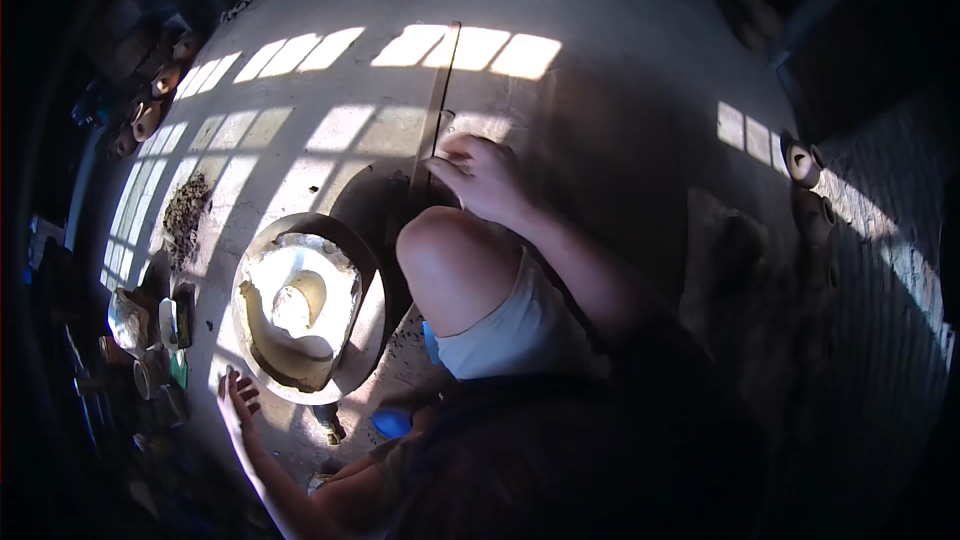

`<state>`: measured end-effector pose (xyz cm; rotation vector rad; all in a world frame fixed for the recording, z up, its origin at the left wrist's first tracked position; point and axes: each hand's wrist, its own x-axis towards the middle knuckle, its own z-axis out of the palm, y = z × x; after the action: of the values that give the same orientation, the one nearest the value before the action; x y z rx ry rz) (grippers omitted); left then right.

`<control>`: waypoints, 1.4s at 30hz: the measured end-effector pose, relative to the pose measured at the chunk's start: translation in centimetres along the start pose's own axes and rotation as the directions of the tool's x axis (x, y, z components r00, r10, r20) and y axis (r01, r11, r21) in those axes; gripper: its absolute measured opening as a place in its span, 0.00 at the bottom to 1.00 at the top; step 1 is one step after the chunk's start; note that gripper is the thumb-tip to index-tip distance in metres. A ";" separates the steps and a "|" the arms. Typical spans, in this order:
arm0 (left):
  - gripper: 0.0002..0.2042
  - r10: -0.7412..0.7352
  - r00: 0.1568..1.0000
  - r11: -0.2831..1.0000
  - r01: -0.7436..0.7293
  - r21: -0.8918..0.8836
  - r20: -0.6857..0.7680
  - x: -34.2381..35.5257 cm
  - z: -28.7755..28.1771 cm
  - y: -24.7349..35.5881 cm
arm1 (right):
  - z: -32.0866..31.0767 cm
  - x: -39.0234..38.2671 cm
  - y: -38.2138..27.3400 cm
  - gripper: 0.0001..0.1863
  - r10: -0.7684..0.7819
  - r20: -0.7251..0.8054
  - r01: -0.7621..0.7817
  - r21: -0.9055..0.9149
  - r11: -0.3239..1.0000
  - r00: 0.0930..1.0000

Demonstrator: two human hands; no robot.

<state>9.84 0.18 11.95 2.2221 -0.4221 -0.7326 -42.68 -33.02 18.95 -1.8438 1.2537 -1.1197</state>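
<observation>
A pale, thick-walled mould-like block (345, 330) sits on a round, dark-rimmed disc (372, 325) to the left of my bent knee. Inside its hollow is a rounded pale form (293, 308), lit brightly by the sun. My left hand (239, 401) hovers beside the disc's lower left edge, its fingers loosely bent and apart, with nothing in them. Beyond my knee, my right hand (482, 176) has curled fingers, with thumb and fingertips drawn close together. Its fingertips overlap the edge of a long, narrow wooden strip (440, 90); whether they hold anything is hidden.
Rounded clay pots (147, 120) line the far left wall. Dark crumbs (185, 210) lie heaped on the floor nearby. Containers and a whitish lump (127, 322) stand at left. A blue rounded object (391, 424) is near my leg. More pots (802, 163) stand at right.
</observation>
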 end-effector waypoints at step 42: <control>0.24 0.000 0.944 0.987 -0.054 0.155 0.329 1.2 0.6 -21.6 | -19.5 -5.2 14.0 0.25 0.212 -0.108 -0.221 -0.743 0.631 0.971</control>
<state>11.96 13.74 -4.84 2.2406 -0.6969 -1.0947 -66.70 -33.77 13.97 -2.1496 2.1101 -0.4683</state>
